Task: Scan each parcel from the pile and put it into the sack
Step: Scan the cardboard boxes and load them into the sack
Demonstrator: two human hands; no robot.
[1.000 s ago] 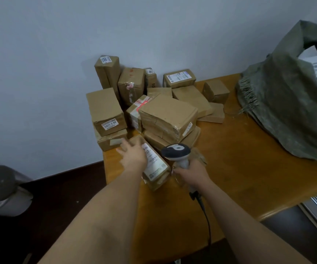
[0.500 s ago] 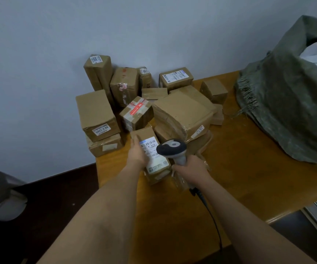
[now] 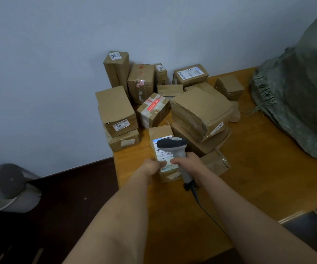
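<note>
Left hand: your left hand (image 3: 152, 167) pinches the labelled parcel (image 3: 161, 134) at its near end.
Right hand: your right hand (image 3: 189, 163) grips the barcode scanner (image 3: 172, 145), head over the label.
Sack: green woven sack (image 3: 295, 103), far right on the table (image 3: 258, 176).

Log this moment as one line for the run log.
step: scanning | left hand: holds parcel | right hand: grips scanner over label | sack: right, on table

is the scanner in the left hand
No, the right hand grips the scanner; the left hand holds the parcel.
</note>
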